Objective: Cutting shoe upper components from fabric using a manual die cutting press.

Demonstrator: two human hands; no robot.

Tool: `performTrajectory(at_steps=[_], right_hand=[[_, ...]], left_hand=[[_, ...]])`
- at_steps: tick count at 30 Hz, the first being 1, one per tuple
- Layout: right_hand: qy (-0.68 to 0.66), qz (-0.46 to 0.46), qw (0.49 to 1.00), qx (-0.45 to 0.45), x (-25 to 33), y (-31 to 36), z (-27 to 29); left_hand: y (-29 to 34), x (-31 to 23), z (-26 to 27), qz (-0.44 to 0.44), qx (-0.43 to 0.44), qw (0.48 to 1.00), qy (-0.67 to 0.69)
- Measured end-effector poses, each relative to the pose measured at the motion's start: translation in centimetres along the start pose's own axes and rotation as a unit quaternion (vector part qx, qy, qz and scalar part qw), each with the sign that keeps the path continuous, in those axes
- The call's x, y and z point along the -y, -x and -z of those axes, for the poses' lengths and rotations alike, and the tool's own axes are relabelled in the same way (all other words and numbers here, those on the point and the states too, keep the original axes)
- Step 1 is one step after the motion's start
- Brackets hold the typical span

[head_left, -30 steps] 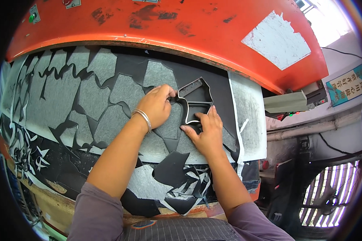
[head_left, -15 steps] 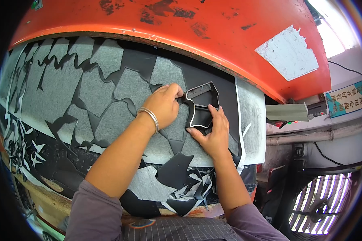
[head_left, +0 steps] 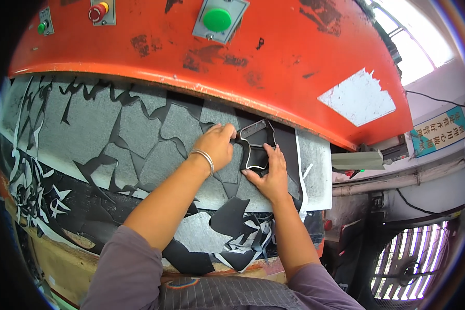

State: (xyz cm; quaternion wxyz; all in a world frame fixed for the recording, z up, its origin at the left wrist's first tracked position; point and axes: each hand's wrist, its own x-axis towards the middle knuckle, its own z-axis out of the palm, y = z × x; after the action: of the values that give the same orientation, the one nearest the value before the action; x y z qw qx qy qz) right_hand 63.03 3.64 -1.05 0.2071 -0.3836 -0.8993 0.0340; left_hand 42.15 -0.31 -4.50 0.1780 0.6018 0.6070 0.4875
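A metal cutting die [head_left: 254, 130], an open frame with a crossbar and a wavy outline, lies on a black sheet [head_left: 290, 155] at the right of the table. My right hand [head_left: 272, 174] grips its near end, thumb at the lower left corner and fingers over the right rim. At the die's left side is my left hand [head_left: 217, 147], wearing a bangle, with its fingers bent and pressed together. Whatever its fingertips pinch is hidden. Grey felt-like backing [head_left: 82, 119] shows through cut-out shapes in the black sheet to the left.
The red machine beam [head_left: 274, 67] spans the far side, close above the sheet, bearing a green button [head_left: 217, 20] and a red stop button [head_left: 97, 12]. Black and grey offcuts [head_left: 232, 219] heap along the near edge; thin scraps [head_left: 41, 201] pile at left. A fan [head_left: 411, 268] stands lower right.
My view has tilted up, so the beam's buttons now show and the table sits lower in the picture. Both hands stay at the cutting die, with little visible change in their hold.
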Motion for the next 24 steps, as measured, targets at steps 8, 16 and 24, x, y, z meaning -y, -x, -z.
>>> performTrajectory(at_steps=[8, 16, 24], right_hand=[[-0.004, -0.016, 0.999, 0.033, 0.6, -1.1, 0.2], [-0.138, -0.124, 0.982, 0.037, 7.5, -1.8, 5.0], [-0.11, 0.014, 0.988, -0.105, 22.3, -17.2, 7.3]], left_hand=[[-0.6, -0.7, 1.5, 0.107, 0.074, 0.991, 0.007], [5.4, 1.6, 17.3, 0.069, -0.18, 0.978, 0.075], [8.2, 9.6, 44.0, 0.107, -0.488, 0.806, -0.318]])
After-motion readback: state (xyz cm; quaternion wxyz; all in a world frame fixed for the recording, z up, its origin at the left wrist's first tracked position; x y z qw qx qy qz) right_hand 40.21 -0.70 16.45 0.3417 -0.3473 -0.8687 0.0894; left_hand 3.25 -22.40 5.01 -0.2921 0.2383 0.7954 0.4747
